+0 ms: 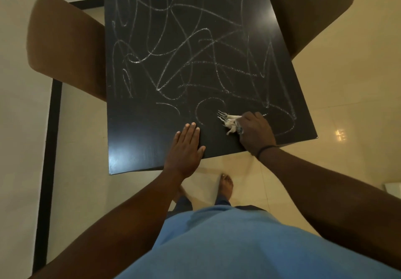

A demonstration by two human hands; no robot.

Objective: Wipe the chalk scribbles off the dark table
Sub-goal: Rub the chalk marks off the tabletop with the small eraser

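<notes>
The dark table [134, 131] fills the upper middle of the view. White chalk scribbles [191, 46] loop across most of its top. My right hand [256, 131] grips a frayed white cloth [230, 122] and presses it on the table near the front right corner. The cloth's fringe sticks out to the left of my fingers. My left hand [186, 148] lies flat, fingers straight, on the table's front edge. The patch of table around my left hand shows no chalk.
A brown chair [65, 44] stands at the table's left side and another brown chair [308, 9] at its right. The floor is pale tile [347, 96]. My bare feet [225, 185] stand just in front of the table's front edge.
</notes>
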